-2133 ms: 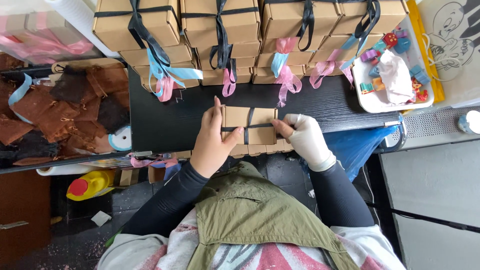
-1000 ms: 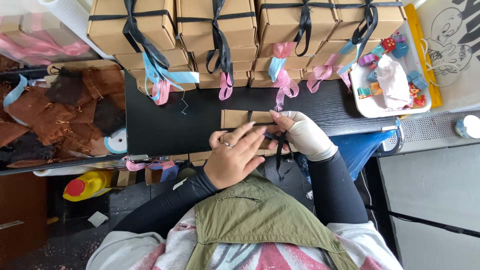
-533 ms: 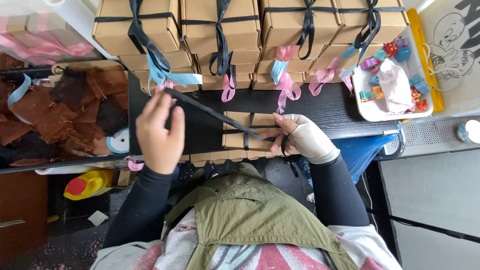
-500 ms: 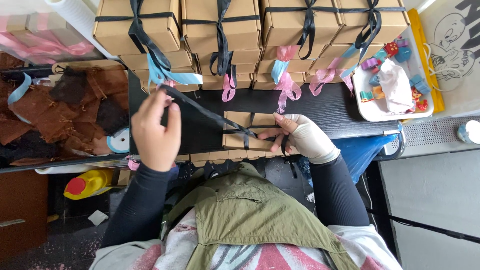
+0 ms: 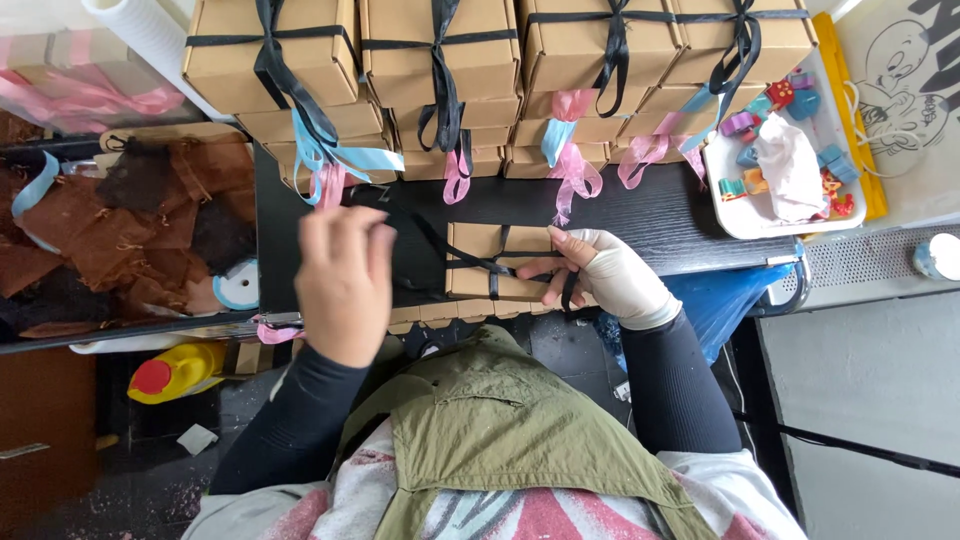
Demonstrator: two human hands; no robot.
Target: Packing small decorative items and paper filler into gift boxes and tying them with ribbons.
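So the left hand [image 5: 345,280] is raised up off the black bench [image 5: 640,205], fingers bunched together and pinching one end of a black ribbon [image 5: 440,243], which runs taut on a diagonal from that hand down to the small kraft box [image 5: 497,262] sitting between the two hands. The right hand [image 5: 600,275], in a white glove, sits right against the right side of that box, fingers curled and gripping the other bit of the ribbon where it loops down over the box edge. The ribbon already crosses the top of the box in both directions. Just beyond both hands there's a whole wall of bigger cardboard boxes [image 5: 440,50] stacked in rows, each tied with black ribbon, and pink and light blue ribbon tails [image 5: 572,165] dangle off the lower ones toward the bench. Out past the left hand is a heap of brown organza bags [image 5: 110,230] plus a roll of pale blue ribbon [image 5: 238,287] near the bench edge. Out past the right hand there's a white tray [image 5: 735,215] with little colourful bits and a crumpled white cloth in it. Below the left hand, down on the floor, a yellow bottle with a red cap [image 5: 175,372] is lying on its side.
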